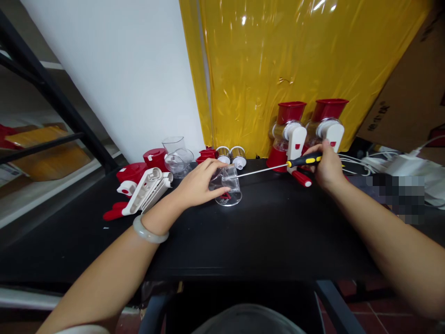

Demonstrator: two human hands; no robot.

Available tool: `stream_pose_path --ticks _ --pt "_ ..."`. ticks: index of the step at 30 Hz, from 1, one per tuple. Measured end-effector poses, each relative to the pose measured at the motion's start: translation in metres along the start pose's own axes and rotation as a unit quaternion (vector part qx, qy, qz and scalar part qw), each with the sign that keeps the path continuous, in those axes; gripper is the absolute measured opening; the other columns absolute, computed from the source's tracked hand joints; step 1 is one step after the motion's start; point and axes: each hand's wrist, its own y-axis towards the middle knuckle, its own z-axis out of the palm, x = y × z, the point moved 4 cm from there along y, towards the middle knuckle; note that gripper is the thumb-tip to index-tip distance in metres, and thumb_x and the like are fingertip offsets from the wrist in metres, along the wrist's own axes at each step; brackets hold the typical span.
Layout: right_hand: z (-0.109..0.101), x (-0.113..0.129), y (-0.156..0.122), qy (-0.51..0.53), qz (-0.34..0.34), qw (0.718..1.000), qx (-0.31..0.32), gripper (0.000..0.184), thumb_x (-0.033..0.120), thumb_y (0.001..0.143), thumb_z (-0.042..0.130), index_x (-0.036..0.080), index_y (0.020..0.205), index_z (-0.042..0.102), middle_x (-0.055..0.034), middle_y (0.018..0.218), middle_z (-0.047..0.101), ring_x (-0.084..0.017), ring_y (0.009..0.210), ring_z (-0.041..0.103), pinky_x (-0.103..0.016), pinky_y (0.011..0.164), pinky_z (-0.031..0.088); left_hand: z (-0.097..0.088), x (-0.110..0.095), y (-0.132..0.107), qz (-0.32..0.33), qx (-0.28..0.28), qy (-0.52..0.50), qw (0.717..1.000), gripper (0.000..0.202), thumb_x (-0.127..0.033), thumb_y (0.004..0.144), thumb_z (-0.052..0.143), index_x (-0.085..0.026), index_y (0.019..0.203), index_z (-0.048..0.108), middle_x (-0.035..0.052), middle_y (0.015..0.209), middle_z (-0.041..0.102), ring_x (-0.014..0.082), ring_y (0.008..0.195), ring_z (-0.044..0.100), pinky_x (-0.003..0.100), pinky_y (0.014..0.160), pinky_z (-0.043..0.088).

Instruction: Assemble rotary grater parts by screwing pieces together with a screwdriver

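My left hand (205, 183) is wrapped round a clear plastic housing (231, 188) standing on the black table, thumb in front and fingers over the top. A small red mark shows low on the housing. In my right hand (328, 167) is a screwdriver (304, 160) with a black and yellow handle. Its long metal shaft points left, and the tip reaches the right side of the clear housing; whether it meets a screw there I cannot tell. Behind the right hand stand two red and white rotary graters (288, 134) with crank handles.
White crank arms with red handles (144, 190) lie on the left of the table (264, 232), beside red bases (155, 158) and another clear housing (177, 155). Two metal grater drums (238, 157) sit behind the left hand. White cables (358, 162) lie at right; a black shelf frame (59, 93) stands left.
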Motion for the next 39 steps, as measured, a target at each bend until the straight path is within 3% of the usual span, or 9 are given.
stream_pose_path --ticks 2,4,9,13,17,22,31,39 --pt "0.002 0.003 -0.001 -0.032 -0.026 0.999 0.01 0.039 0.049 0.086 0.07 0.017 0.063 0.063 0.0016 0.048 0.05 -0.009 0.039 0.041 -0.019 0.034 0.032 0.0 0.0 0.0 0.002 0.0 0.001 1.0 0.056 -0.051 0.092 0.067 -0.022 0.137 0.05 0.0113 0.129 0.056 0.0291 0.119 0.059 0.046 0.104 0.05" --pt "0.007 0.007 -0.004 0.006 -0.029 0.999 0.016 0.032 0.04 0.082 0.074 0.018 0.064 0.06 0.0025 0.053 0.052 -0.009 0.044 0.044 -0.018 0.038 0.036 0.0 0.0 0.0 0.002 -0.001 0.001 1.0 0.057 -0.051 0.091 0.068 -0.023 0.138 0.05 0.0113 0.129 0.056 0.0291 0.119 0.059 0.046 0.104 0.05" --pt "0.016 0.013 -0.011 0.121 0.026 0.992 0.025 0.016 0.019 0.082 0.065 0.019 0.067 0.058 0.0016 0.069 0.057 -0.012 0.062 0.056 -0.024 0.053 0.052 0.0 -0.001 0.0 0.003 0.001 -0.003 1.0 0.055 -0.049 0.092 0.067 -0.023 0.137 0.05 0.0116 0.13 0.056 0.0295 0.12 0.059 0.046 0.104 0.05" --pt "0.013 0.009 -0.008 0.111 0.019 0.992 0.06 0.019 0.032 0.082 0.063 0.02 0.068 0.062 0.0 0.065 0.059 -0.014 0.056 0.057 -0.026 0.049 0.05 0.0 -0.001 0.0 0.0 -0.002 -0.003 1.0 0.055 -0.05 0.092 0.067 -0.024 0.137 0.051 0.0113 0.129 0.056 0.0298 0.119 0.059 0.047 0.104 0.05" --pt "0.006 0.005 -0.003 0.007 -0.048 0.998 0.046 0.034 0.047 0.085 0.061 0.02 0.066 0.064 0.001 0.046 0.052 -0.011 0.035 0.04 -0.024 0.037 0.034 0.0 0.0 0.0 0.001 -0.002 0.0 1.0 0.055 -0.05 0.091 0.068 -0.024 0.137 0.051 0.0112 0.129 0.056 0.03 0.119 0.059 0.047 0.103 0.05" --pt "0.007 0.005 -0.004 0.001 -0.076 0.997 0.019 0.026 0.037 0.083 0.059 0.021 0.063 0.061 0.0011 0.043 0.05 -0.011 0.035 0.04 -0.025 0.037 0.032 -0.001 0.0 0.0 -0.001 0.002 0.001 1.0 0.056 -0.049 0.091 0.068 -0.023 0.137 0.05 0.0111 0.129 0.055 0.029 0.119 0.059 0.046 0.104 0.05" --pt "0.007 0.002 -0.004 0.013 -0.056 0.998 -0.019 0.024 0.037 0.084 0.06 0.021 0.065 0.059 0.0004 0.051 0.054 -0.011 0.038 0.042 -0.024 0.036 0.031 0.0 -0.001 0.0 -0.001 0.0 0.0 1.0 0.055 -0.05 0.092 0.067 -0.024 0.138 0.05 0.0112 0.129 0.056 0.0297 0.12 0.059 0.047 0.104 0.05" --pt "0.007 0.005 -0.005 0.005 -0.078 0.997 -0.011 0.024 0.032 0.086 0.056 0.021 0.065 0.059 -0.0001 0.054 0.054 -0.012 0.041 0.043 -0.024 0.037 0.032 0.0 -0.001 0.001 0.004 -0.002 0.001 1.0 0.055 -0.049 0.092 0.068 -0.024 0.138 0.051 0.011 0.129 0.056 0.0294 0.12 0.059 0.046 0.105 0.05"
